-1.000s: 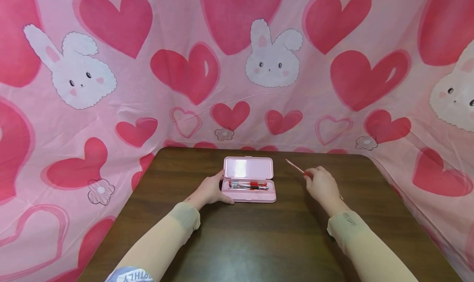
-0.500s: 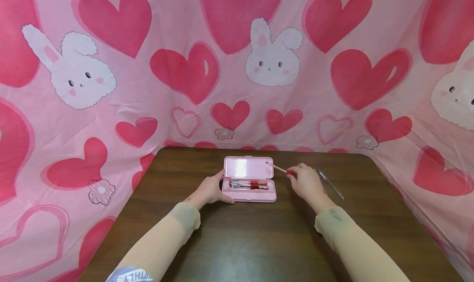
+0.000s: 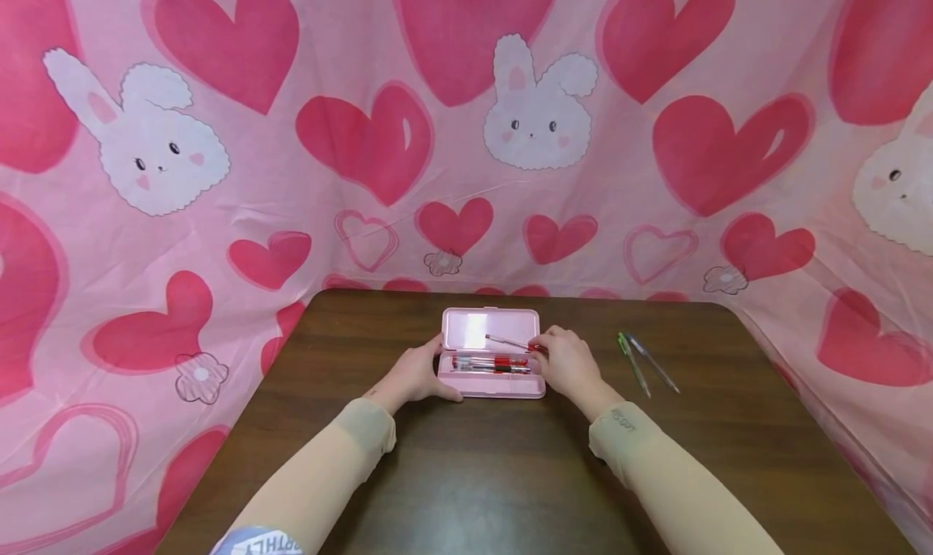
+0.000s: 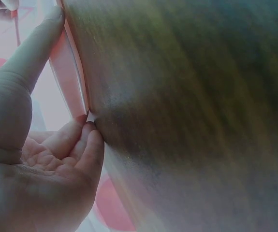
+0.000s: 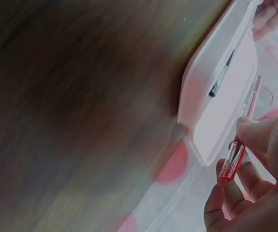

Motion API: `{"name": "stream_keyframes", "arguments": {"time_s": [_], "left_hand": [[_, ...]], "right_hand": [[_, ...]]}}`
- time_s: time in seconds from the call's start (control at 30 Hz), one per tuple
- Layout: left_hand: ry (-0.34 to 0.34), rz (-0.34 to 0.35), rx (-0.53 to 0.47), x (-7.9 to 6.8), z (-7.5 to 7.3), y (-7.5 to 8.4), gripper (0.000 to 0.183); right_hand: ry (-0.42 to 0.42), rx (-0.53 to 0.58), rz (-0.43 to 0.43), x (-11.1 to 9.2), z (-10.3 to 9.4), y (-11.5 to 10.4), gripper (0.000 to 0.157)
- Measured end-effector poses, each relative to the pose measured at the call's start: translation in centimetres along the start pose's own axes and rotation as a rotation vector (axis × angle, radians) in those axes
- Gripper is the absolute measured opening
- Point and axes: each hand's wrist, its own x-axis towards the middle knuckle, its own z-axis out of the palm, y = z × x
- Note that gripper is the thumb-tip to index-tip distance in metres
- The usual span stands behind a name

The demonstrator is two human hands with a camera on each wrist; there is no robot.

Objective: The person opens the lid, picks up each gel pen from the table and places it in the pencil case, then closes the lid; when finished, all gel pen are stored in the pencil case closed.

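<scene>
Well, on my head feed the pale pink, rectangular plastic pencil case [image 3: 484, 386] sits open on the brown wood-grain table [image 3: 496, 474], its lid [image 3: 521, 326] folded back on the far side. The left hand [image 3: 415, 373] has the case's left end between its thumb, at the near corner, and its fingers farther back. The right hand [image 3: 572, 365], at the case's right end, holds a slim clear-barrelled pen with a red end [image 3: 510, 342]; the barrel points left, in front of the lid. In the case lie several clear pens with red and black parts [image 3: 474, 363], bunched so closely that I cannot count them. Well to the right of the case, a clear green pen [image 3: 634, 365] and a clear bluish pen [image 3: 653, 364] lie side by side. Beyond the case hangs a pink cloth printed with red hearts and white rabbits [image 3: 466, 190].

On the left wrist feed I see the thumb laid along the case's wall and fingertips at its corner, a narrow grip.

On the right wrist feed I have the right hand pinching its pen near the red end, thumb against fingers; whether the pen touches the case, I cannot tell.
</scene>
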Motion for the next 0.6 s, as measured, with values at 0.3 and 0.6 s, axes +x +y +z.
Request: {"name": "stream_keyframes", "arguments": {"time_s": [0.3,0.6], "left_hand": [[0.005,0.002,-0.006,-0.1,0.0,0.0,0.132],[0.008,0.009,0.002,0.0,0.0,-0.1,0.132]], "right_hand": [[-0.057,0.002,0.006,0.3,1.0,-1.5,0.027],[-0.082,-0.035,-0.034,0.9,2.0,-2.6,0.025]]}}
